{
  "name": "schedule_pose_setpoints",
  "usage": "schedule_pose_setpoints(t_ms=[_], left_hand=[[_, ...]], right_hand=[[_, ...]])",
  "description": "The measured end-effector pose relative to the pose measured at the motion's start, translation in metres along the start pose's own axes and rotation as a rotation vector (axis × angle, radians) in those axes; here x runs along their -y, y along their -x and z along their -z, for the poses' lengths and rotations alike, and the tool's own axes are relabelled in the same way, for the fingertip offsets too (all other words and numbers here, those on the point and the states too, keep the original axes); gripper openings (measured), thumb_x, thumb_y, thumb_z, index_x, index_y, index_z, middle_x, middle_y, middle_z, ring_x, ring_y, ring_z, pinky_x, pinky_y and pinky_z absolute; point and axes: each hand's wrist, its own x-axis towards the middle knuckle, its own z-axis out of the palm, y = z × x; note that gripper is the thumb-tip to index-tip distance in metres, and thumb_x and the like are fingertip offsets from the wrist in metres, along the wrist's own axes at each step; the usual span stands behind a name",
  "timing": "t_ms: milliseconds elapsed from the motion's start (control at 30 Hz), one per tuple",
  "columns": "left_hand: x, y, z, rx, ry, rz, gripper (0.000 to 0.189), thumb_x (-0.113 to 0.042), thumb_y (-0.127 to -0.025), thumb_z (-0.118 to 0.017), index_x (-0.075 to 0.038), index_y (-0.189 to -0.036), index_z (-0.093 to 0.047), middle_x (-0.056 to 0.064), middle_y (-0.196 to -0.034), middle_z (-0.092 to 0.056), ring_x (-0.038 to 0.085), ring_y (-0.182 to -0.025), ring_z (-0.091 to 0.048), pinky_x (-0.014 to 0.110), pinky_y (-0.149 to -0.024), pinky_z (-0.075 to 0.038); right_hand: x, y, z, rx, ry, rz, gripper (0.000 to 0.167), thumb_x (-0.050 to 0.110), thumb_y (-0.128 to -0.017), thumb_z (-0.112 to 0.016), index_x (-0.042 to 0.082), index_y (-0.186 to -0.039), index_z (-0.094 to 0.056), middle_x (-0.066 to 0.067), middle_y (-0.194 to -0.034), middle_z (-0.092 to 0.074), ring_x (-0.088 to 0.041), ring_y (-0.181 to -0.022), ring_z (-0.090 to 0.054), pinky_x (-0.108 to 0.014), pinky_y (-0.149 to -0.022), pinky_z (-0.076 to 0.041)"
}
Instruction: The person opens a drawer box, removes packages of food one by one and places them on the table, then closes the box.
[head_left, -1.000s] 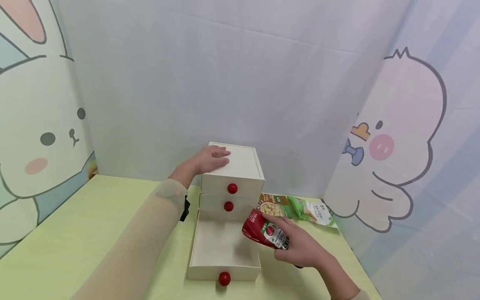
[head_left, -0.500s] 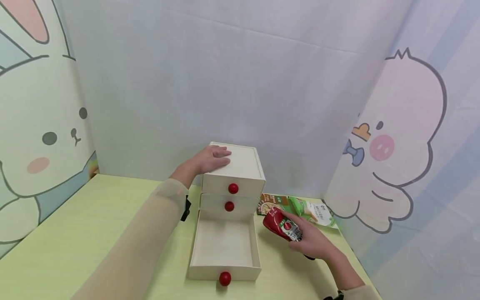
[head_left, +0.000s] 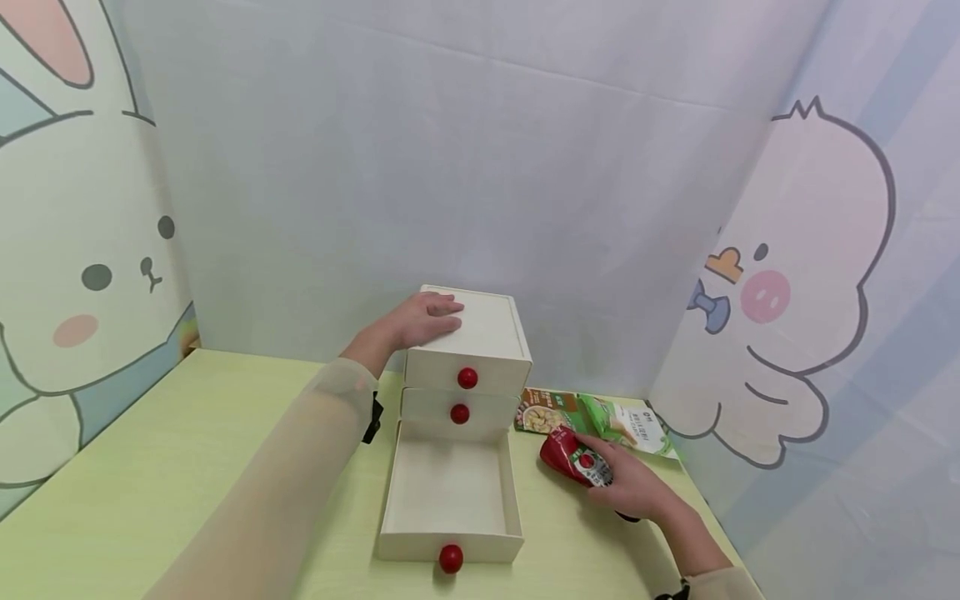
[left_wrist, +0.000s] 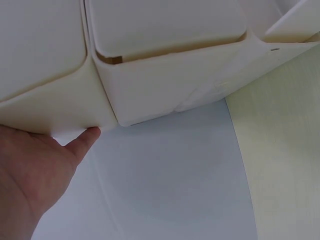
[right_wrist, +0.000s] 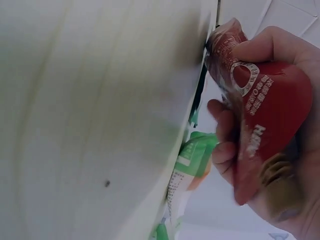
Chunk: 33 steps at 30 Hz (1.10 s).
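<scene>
My left hand (head_left: 423,320) rests on the top left of a white three-drawer box (head_left: 480,325), its fingers lying relaxed over the edge. In the left wrist view the thumb lies along the box's side wall (left_wrist: 160,85). The bottom drawer (head_left: 450,487) is pulled out, with nothing inside and a red knob (head_left: 451,559) on its front. My right hand (head_left: 633,482) grips a red ketchup pouch (head_left: 570,457) to the right of the drawer, low over the table. In the right wrist view the pouch's capped spout (right_wrist: 282,192) points toward the palm's heel.
Behind the red pouch lie a brown and green food packet (head_left: 546,412) and a green and white packet (head_left: 633,427). The pale yellow table (head_left: 225,433) meets a light cloth backdrop (head_left: 480,167) behind the box. Cartoon-printed side walls stand left and right.
My right hand has carried the ketchup pouch from over the drawer's right edge out to the right and down toward the table. The left hand stays on the box.
</scene>
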Motion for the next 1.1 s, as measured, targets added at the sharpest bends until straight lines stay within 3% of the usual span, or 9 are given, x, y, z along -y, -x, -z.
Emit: schedule_pose_setpoints(t_ms=[200,333,567,667,800,1100], left_hand=[[0.002,-0.002,-0.001,0.002,0.016,0.000,0.058,-0.039,-0.110,-0.058,-0.013,-0.162,-0.056,0.011,-0.180,-0.036,0.037,-0.170,-0.022,0.060,-0.137,-0.023],[0.002,-0.003,-0.001,0.009,0.018,0.006,0.058,-0.040,-0.110,-0.058,-0.014,-0.162,-0.056,0.010,-0.180,-0.035,0.037,-0.171,-0.020,0.060,-0.137,-0.022],[0.003,-0.004,-0.001,0.013,0.017,0.012,0.058,-0.040,-0.110,-0.058,-0.014,-0.163,-0.055,0.010,-0.181,-0.034,0.037,-0.171,-0.019,0.061,-0.137,-0.021],[0.003,-0.005,-0.001,0.011,0.020,0.009,0.058,-0.039,-0.110,-0.058,-0.014,-0.163,-0.056,0.010,-0.180,-0.034,0.037,-0.171,-0.019,0.060,-0.137,-0.021],[0.004,-0.005,-0.001,0.009,0.031,0.011,0.058,-0.039,-0.110,-0.059,-0.014,-0.162,-0.056,0.010,-0.180,-0.034,0.037,-0.171,-0.020,0.060,-0.137,-0.022],[0.002,-0.003,-0.001,0.008,0.048,0.008,0.057,-0.038,-0.110,-0.060,-0.013,-0.161,-0.057,0.010,-0.180,-0.036,0.037,-0.171,-0.021,0.060,-0.137,-0.023]], right_hand=[[-0.004,0.001,0.001,-0.009,0.006,-0.022,0.095,0.020,-0.076,-0.091,0.027,-0.163,-0.053,-0.020,-0.133,-0.052,-0.022,-0.098,-0.058,-0.039,-0.079,-0.051],[-0.006,0.000,-0.001,-0.033,0.030,-0.022,0.097,0.017,-0.074,-0.092,0.024,-0.163,-0.053,-0.018,-0.130,-0.052,-0.018,-0.091,-0.055,-0.034,-0.074,-0.048],[-0.004,0.000,-0.003,0.006,0.038,-0.099,0.100,0.014,-0.077,-0.092,0.026,-0.167,-0.048,-0.021,-0.138,-0.054,-0.024,-0.098,-0.062,-0.039,-0.074,-0.054],[-0.003,0.001,-0.002,0.025,0.064,-0.115,0.099,0.017,-0.080,-0.093,0.025,-0.167,-0.047,-0.025,-0.144,-0.055,-0.030,-0.109,-0.066,-0.050,-0.083,-0.060],[-0.002,0.002,-0.002,0.026,0.084,-0.110,0.097,0.023,-0.081,-0.094,0.023,-0.167,-0.048,-0.028,-0.149,-0.056,-0.036,-0.119,-0.067,-0.061,-0.094,-0.061],[0.004,0.001,0.002,0.015,0.072,-0.128,0.090,0.030,-0.084,-0.093,0.020,-0.164,-0.053,-0.026,-0.153,-0.055,-0.035,-0.121,-0.066,-0.062,-0.096,-0.060]])
